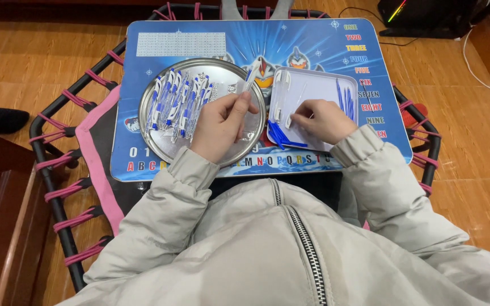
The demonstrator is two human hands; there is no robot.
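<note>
Resting on orange wood floor (472, 170), blue lap desk (313, 42)

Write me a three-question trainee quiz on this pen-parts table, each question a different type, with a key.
1. True or false: the left hand holds a clear pen barrel above the round metal tray.
2. Multiple choice: the right hand rests in which container? A) round metal tray B) white rectangular tray C) black bowl
3. Fill in: the loose blue refills lie at the ______ side of the white rectangular tray, as the person sees it.

Key: 1 true; 2 B; 3 right. The pile of assembled blue-and-white pens fills the round tray's left half.
</note>
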